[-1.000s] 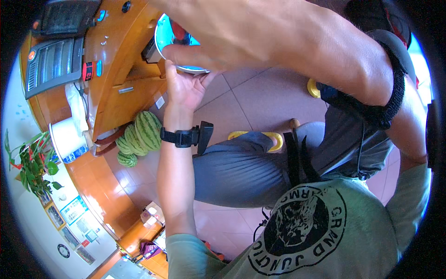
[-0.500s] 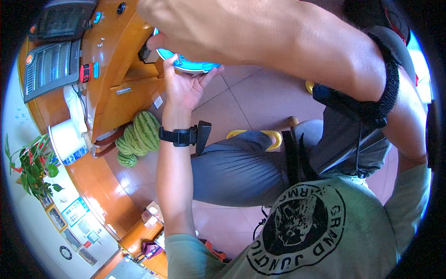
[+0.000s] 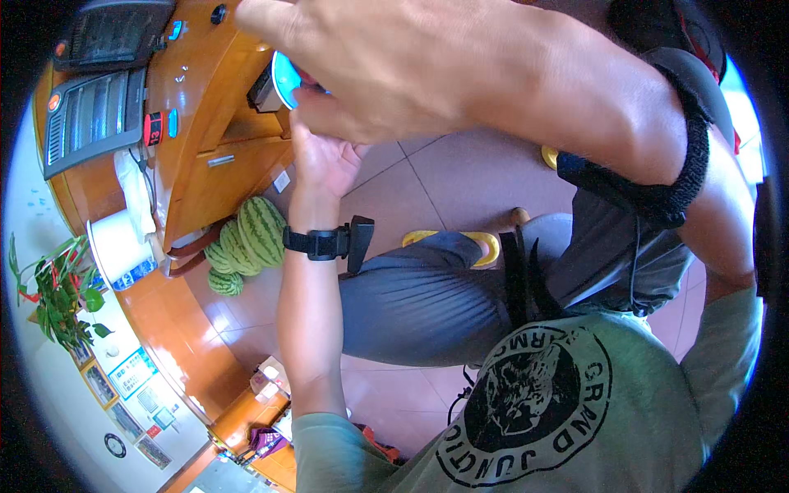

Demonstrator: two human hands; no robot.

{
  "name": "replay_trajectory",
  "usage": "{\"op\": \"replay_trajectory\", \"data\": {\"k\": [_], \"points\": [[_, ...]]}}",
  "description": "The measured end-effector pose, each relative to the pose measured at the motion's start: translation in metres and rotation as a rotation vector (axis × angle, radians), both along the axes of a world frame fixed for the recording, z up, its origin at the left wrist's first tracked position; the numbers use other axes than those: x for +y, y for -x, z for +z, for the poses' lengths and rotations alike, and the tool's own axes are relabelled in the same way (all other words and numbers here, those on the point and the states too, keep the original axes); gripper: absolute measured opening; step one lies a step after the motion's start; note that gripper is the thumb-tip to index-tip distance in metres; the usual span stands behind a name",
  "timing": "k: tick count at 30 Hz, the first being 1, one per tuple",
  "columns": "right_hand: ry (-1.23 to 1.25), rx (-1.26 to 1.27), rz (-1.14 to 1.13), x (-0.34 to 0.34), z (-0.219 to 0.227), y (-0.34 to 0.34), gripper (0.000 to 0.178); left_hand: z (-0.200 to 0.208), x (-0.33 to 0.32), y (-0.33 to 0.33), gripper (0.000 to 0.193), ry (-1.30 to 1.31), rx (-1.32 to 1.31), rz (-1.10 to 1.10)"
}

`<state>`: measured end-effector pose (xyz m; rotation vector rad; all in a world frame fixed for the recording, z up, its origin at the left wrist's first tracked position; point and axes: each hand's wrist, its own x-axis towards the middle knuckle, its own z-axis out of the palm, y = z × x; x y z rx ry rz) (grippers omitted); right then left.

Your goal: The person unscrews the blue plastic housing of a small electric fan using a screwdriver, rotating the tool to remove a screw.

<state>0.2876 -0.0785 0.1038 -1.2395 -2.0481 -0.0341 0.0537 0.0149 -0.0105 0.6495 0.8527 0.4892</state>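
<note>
The right hand (image 3: 394,74) grips a round turquoise-rimmed object (image 3: 287,80) up close to the lens, just off the edge of the wooden counter (image 3: 205,123). The left hand (image 3: 325,160) is open beneath it, palm up, fingers touching or nearly so. The object is in the air, set down nowhere; only its rim shows.

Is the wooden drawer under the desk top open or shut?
Shut, it seems. The drawer front lies flush with the wooden desk, its small metal handle showing and no gap or inside visible. Neither hand touches it.
</note>
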Motion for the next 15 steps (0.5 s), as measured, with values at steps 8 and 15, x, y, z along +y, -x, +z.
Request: {"op": "replay_trajectory", "data": {"k": [8, 15], "points": [[0.213, -0.342, -0.193, -0.017, 0.039, 0.008, 0.029, 0.003, -0.005, -0.014, 0.073, -0.047, 0.046, -0.042], [-0.116, -0.346, 0.052, 0.001, 0.014, -0.008, 0.033, 0.007, -0.01, -0.014, 0.083, -0.082, 0.104, 0.035]]}}
